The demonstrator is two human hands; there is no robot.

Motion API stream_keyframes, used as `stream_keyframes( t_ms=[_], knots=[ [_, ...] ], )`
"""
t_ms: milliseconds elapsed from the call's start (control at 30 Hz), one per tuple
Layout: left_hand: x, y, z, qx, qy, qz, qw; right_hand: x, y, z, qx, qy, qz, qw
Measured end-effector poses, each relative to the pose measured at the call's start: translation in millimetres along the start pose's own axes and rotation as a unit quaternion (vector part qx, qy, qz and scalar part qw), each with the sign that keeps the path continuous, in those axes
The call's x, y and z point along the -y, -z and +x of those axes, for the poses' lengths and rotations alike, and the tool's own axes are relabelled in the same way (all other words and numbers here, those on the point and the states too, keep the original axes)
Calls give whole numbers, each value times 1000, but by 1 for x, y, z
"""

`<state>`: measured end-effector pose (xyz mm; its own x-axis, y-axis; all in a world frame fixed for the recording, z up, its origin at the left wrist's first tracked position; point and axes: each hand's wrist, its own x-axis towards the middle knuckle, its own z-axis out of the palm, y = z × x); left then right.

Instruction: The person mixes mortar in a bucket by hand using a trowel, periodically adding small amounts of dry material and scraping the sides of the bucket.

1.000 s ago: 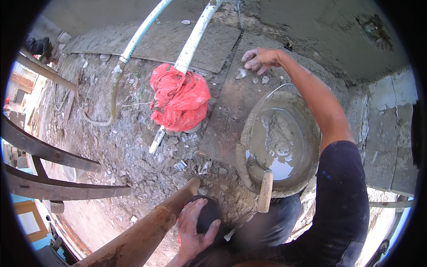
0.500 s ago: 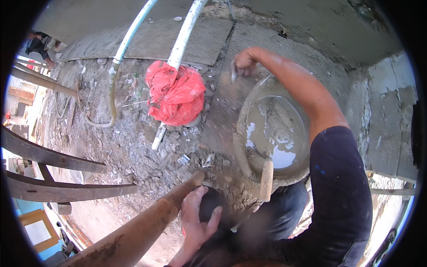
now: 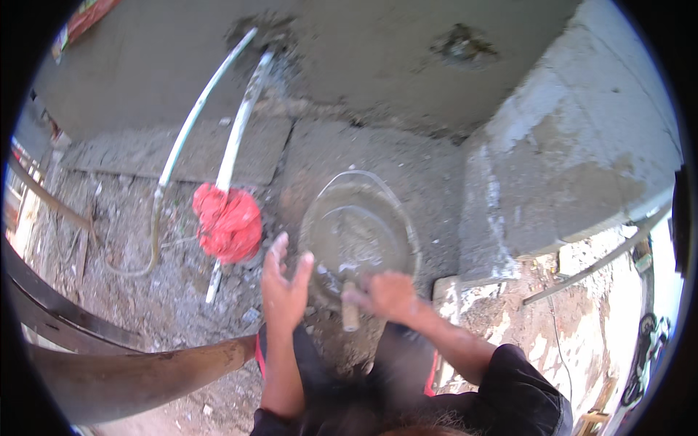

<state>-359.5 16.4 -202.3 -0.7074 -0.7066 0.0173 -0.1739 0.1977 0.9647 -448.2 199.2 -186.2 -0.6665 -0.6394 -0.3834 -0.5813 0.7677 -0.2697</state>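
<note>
Trowel handle at mortar pan rim: right hand closing on it, grip unclear; left hand spread, empty; next, firm grasp to scoop

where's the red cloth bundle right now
In the head view the red cloth bundle lies left of centre on the rubble, tied around a white pipe, left of the mortar pan and just beyond the left hand.

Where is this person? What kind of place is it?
It looks like a building site. There is a rough grey cement wall, a round pan of wet cement on the rubble-strewn ground, and two white pipes going into the wall. The right hand is at a wooden tool handle by the pan.
</note>
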Motion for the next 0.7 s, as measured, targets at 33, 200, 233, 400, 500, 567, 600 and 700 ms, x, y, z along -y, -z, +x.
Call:
stream_keyframes(
  t_ms=[33,200,233,400,500,567,600,700],
  knots=[
    [3,-13,24,-10,-39,13,999,-5,-15,1,38,-31,-4,999],
    [58,-50,93,-17,-9,121,993,3,-26,6,90,-64,96,989],
    [65,-54,96,9,47,149,988,7,-29,9,74,-63,99,990],
    [95,-70,79,41,59,177,982,-25,-52,29,73,-13,167,983],
    [78,-80,80,-24,40,161,986,-93,-34,36,137,-28,238,961],
    [77,-72,80,9,61,45,997,-96,21,18,130,-33,152,979],
    [81,-68,82,7,69,50,996,-94,41,19,74,23,4,997],
    [104,-52,89,34,73,53,995,-46,107,16,91,26,-131,987]
  ],
)
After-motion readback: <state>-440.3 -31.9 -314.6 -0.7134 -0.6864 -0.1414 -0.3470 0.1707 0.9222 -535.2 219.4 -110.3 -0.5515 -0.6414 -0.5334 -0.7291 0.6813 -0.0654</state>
